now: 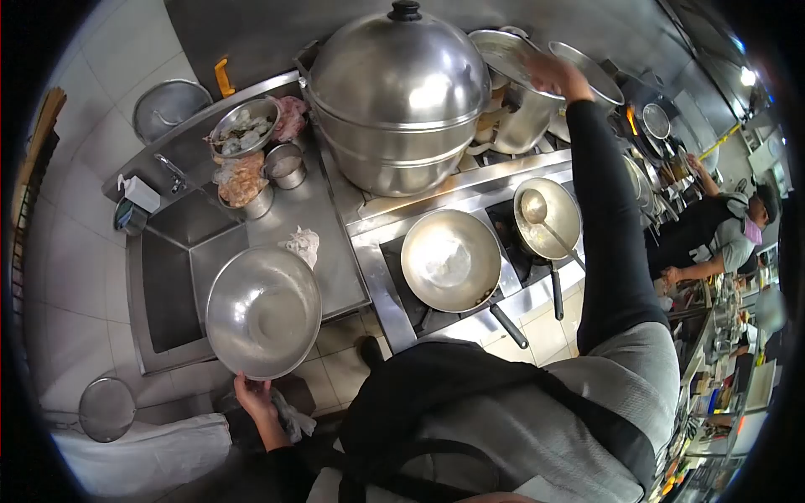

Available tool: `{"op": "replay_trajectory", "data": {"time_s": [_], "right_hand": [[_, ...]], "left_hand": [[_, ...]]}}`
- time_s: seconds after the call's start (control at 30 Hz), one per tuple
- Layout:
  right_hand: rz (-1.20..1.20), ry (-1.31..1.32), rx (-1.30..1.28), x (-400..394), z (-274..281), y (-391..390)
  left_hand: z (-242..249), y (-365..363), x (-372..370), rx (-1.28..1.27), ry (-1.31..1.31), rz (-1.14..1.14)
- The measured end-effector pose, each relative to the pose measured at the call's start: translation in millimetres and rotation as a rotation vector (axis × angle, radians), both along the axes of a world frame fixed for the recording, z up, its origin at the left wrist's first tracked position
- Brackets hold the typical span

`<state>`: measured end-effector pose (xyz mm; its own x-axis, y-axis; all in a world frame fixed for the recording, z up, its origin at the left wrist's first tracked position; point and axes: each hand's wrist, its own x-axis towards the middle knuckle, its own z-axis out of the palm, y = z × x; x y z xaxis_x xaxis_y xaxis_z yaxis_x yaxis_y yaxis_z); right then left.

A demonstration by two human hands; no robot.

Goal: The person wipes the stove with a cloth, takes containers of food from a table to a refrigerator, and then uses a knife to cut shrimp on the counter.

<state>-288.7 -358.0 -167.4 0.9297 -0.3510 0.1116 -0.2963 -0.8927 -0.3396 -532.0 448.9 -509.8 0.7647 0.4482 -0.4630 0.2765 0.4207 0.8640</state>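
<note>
A lamp [748, 76] glares upper right, highlights dot domed lid [402, 71] and bowl [264, 318], and fisheye distortion curves the edges.

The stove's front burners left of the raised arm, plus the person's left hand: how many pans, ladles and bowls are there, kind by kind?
Pans, the left pan and the right pan: 2
Ladles, the one ladle lying in the right pan: 1
Bowls, the metal bowl in the left hand: 1
Total: 4

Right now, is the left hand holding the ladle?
No, the left hand grips the metal bowl by its rim; the ladle rests in a pan.
</note>
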Motion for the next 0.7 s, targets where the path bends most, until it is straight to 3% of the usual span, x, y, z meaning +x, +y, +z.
{"op": "replay_trajectory", "data": {"time_s": [0.03,0.07,0.1,0.17,0.23,0.3,0.33,0.5,0.57,0.63,0.7], "right_hand": [[-0.119,0.113,0.209,-28,-17,11],[-0.303,0.286,0.253,-42,-23,40],[-0.262,0.127,0.685,-40,-51,42],[-0.133,-0.049,0.764,-32,-64,28],[-0.108,-0.097,0.758,-36,-41,46],[0.613,-0.822,-0.073,-24,-66,28],[0.597,-0.822,-0.061,-27,-76,21],[-0.107,-0.216,0.736,-43,-44,55],[-0.128,-0.252,0.775,-37,-88,39],[0.039,-0.091,0.970,-76,-102,12],[-0.111,-0.125,0.630,-159,-71,12]], "left_hand": [[-2,3,1,-0.045,-0.027,0.017],[-3,6,3,-0.037,-0.029,0.010],[-4,6,7,0.006,0.002,0.004],[-1,2,10,0.065,0.037,-0.009],[7,5,10,0.076,0.042,-0.045],[5,14,7,0.171,0.085,-0.097],[11,8,8,0.139,0.085,-0.078],[7,18,2,0.088,0.100,-0.099],[7,16,-2,0.098,0.120,-0.097],[7,10,-1,0.120,0.147,-0.091],[-5,25,0,0.096,0.091,-0.172]]}}
